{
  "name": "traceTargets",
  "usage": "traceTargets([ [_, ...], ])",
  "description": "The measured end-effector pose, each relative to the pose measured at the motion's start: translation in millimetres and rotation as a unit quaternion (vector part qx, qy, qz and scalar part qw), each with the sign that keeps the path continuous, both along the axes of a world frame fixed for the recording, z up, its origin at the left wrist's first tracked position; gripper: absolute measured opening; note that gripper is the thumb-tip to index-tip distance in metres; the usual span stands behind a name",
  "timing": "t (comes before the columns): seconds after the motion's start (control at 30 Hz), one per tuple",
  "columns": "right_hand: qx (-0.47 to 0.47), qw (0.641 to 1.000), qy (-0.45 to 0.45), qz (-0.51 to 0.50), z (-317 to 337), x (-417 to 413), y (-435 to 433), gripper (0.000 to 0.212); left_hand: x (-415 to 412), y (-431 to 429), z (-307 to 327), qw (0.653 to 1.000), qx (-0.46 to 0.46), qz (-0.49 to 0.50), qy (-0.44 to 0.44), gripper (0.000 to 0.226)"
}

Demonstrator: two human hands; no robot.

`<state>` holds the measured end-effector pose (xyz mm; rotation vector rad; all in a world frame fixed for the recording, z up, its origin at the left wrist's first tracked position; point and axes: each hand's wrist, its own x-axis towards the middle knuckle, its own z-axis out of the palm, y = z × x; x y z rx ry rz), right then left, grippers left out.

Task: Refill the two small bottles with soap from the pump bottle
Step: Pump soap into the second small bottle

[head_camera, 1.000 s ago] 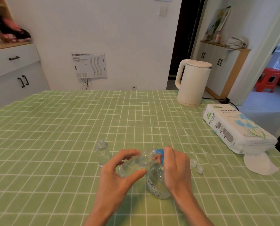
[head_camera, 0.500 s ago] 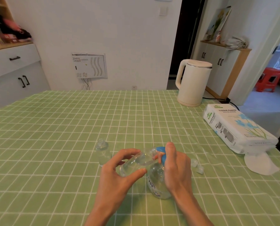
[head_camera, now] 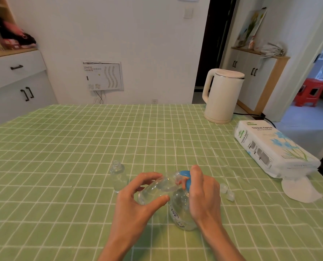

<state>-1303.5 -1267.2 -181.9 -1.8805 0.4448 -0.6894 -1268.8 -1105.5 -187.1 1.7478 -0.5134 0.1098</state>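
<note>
Upright small bottle (head_camera: 118, 176) left of pump bottle (head_camera: 182, 210), kettle (head_camera: 221, 97) behind.

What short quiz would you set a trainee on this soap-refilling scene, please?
1. True or false: the left hand holds a small bottle tilted, its mouth towards the blue pump head of the pump bottle.
2. Fill in: the hand gripping the blue pump head is the ____ hand.
3. The other small bottle is: A. upright and uncapped on the tablecloth; B. lying on its side; C. capped.

Key: 1. true. 2. right; the right hand curls over the pump head. 3. A.
</note>
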Motion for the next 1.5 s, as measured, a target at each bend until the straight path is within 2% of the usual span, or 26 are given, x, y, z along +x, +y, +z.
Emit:
traceTargets([
  [0.07,0.002,1.0,0.003,-0.003,-2.7,0.9,-1.2,0.077,0.3,0.5,0.4,1.0,0.0,-0.001,-0.001,0.042],
  [0.2,0.0,1.0,-0.002,-0.005,-1.9,1.1,-0.4,0.078,0.5,1.2,0.4,1.0,0.002,-0.001,-0.003,0.042],
  [0.43,-0.048,0.999,-0.021,-0.002,2.8,-0.2,0.1,0.057,0.2,0.1,0.3,1.0,0.006,-0.002,-0.002,0.042],
  [0.57,-0.045,0.999,-0.02,-0.002,2.9,-0.9,0.2,0.048,-1.1,-0.1,-0.4,1.0,0.004,-0.006,-0.001,0.043],
  [0.77,-0.014,1.0,0.009,-0.006,0.6,-1.0,1.1,0.069,-1.4,-0.6,0.8,1.0,0.002,-0.004,0.0,0.044],
  [0.87,-0.012,1.0,0.009,-0.008,1.4,-0.9,2.0,0.071,-0.6,-0.3,0.3,1.0,0.002,-0.003,0.0,0.043],
  [1.2,-0.048,0.999,-0.012,-0.003,5.6,-2.6,0.5,0.047,-1.3,-0.7,-0.6,1.0,0.003,-0.006,-0.004,0.043],
  [1.5,-0.014,1.0,0.01,-0.005,0.0,-0.8,1.4,0.069,-0.2,-0.2,-0.4,1.0,0.001,-0.003,-0.007,0.042],
])
